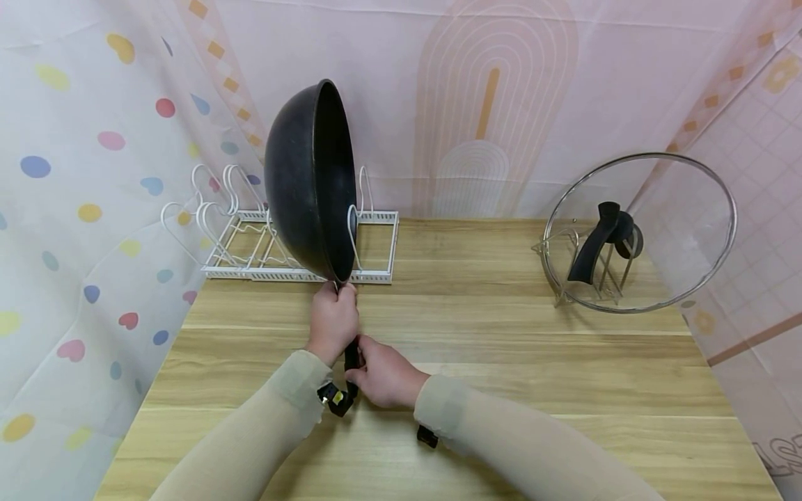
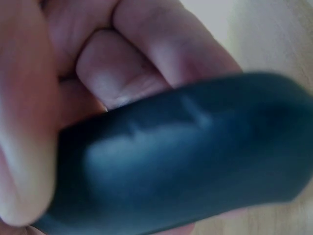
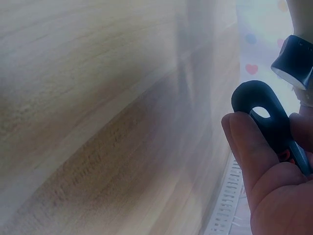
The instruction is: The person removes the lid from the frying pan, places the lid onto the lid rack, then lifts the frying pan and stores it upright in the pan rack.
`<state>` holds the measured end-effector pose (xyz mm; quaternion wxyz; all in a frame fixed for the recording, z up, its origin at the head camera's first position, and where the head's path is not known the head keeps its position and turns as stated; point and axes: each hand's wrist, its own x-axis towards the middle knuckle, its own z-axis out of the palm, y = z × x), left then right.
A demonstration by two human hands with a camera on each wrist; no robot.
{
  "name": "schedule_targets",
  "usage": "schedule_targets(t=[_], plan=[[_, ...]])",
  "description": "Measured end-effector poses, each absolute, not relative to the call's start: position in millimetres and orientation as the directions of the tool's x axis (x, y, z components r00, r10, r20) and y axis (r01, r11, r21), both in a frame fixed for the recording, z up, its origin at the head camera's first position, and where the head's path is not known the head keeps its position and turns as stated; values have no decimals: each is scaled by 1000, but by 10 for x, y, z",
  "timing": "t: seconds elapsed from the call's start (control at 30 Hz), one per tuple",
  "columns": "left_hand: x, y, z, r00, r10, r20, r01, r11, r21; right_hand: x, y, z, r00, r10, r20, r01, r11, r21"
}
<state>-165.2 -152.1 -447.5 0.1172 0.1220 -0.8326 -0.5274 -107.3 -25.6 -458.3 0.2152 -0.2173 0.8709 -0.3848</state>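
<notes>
A large black wok (image 1: pixel 294 181) stands on its edge in a white wire rack (image 1: pixel 376 277), its hollow side turned right. My left hand (image 1: pixel 334 321) grips the handle close to the wok's rim. Lower down, my right hand (image 1: pixel 390 374) pinches the black handle (image 1: pixel 351 358) near its end. In the left wrist view the dark handle (image 2: pixel 186 152) crosses in front of curled fingers (image 2: pixel 161 39). The right wrist view shows the handle's end with its hanging hole, between the thumb and fingers (image 3: pixel 252 147).
At the right, a glass lid (image 1: pixel 683 229) with a black knob leans upright in a small metal stand (image 1: pixel 564 299). The rack's white loops (image 1: pixel 213 216) rise left of the wok. Patterned cloth (image 1: pixel 401 104) hangs behind the wooden table (image 1: pixel 501 334).
</notes>
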Motion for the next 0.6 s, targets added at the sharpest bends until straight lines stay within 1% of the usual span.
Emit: schedule_targets(t=[0.27,0.6], plan=[[-1636,-1516,-4491,-947,-318,49,-92,414,905,-1073,-258,-4609,-814,-544,-201,-229,620,-750],[-1642,-1526,-4550,-945,-321,58,-93,437,894,-1067,-265,-4624,-811,-543,-218,-223,631,-743]])
